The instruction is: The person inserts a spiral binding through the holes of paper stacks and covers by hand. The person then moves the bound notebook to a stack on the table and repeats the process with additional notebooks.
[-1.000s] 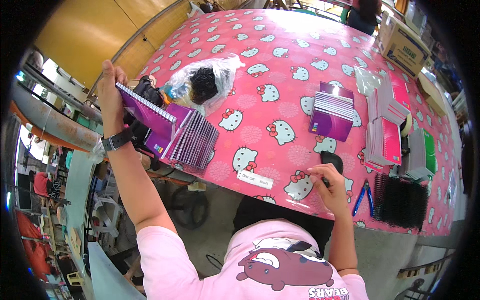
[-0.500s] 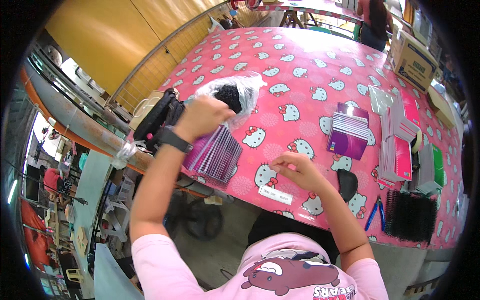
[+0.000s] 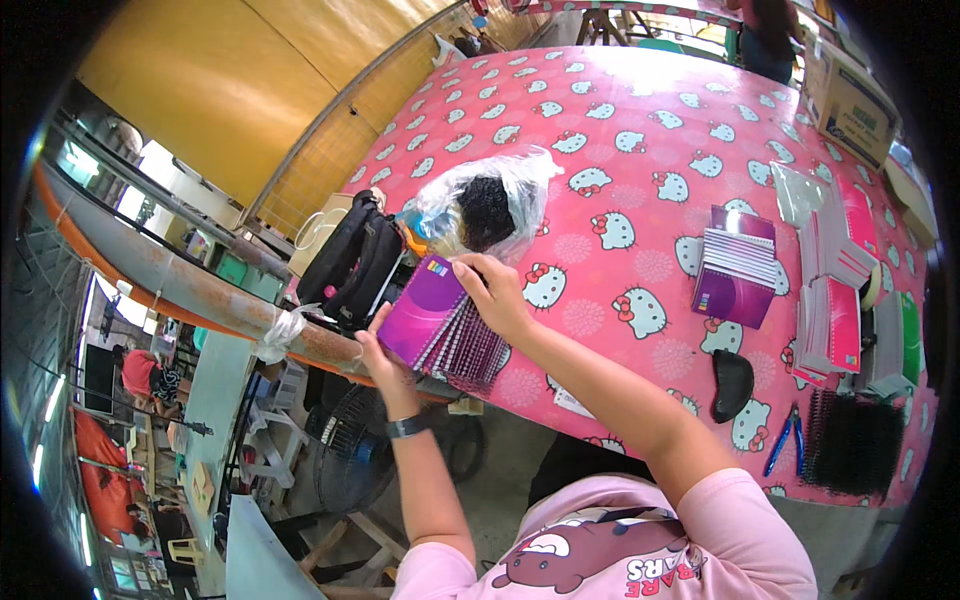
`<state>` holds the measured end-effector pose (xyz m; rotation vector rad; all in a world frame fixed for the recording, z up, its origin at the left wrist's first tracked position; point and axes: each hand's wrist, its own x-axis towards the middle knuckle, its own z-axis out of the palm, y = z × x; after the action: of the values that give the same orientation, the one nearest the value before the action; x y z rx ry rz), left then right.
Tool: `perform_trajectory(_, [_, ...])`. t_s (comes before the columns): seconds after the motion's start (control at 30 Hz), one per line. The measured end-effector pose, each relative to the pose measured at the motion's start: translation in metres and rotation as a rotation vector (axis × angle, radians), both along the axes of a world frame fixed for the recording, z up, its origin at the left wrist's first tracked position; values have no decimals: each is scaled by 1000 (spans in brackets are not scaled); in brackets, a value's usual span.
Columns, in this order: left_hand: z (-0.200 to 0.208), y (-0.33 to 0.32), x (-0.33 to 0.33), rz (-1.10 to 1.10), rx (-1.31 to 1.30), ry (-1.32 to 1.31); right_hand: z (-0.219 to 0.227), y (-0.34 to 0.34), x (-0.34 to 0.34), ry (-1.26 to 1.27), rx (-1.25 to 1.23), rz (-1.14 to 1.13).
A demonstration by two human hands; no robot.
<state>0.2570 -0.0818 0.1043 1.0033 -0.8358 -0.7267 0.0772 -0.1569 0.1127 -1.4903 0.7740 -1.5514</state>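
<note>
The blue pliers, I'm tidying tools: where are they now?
In the head view, the blue pliers lie at right on the table, between a curved black object and black coils.

Pink table [image 3: 590, 272], purple notebooks [image 3: 468, 345], blue pliers [image 3: 781, 448]

Bare left hand [image 3: 388, 362]: partly hidden, reaching toward eleven o'clock.
Left forearm [image 3: 432, 485]: slanted toward eleven o'clock.
Bare right hand [image 3: 500, 302]: at two o'clock from the left, fingers bent toward half past ten.
Right forearm [image 3: 610, 390]: aimed toward ten o'clock.

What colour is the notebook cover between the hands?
Mostly purple, with a small multicoloured patch; the notebook cover shows in the head view.
</note>
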Motion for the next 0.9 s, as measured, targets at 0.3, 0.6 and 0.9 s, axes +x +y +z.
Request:
perform_trajectory(0.3, [0,1,-36,78,-166,188,-6,0,24,-161,-94,-171])
perform_trajectory(0.6, [4,-10,-43,298,-122,231,-6,-1,25,-113,-4,-182])
perform_trajectory(0.9, [-4,-11,-32,322,-68,39,-5,-6,28,-192,-22,-218])
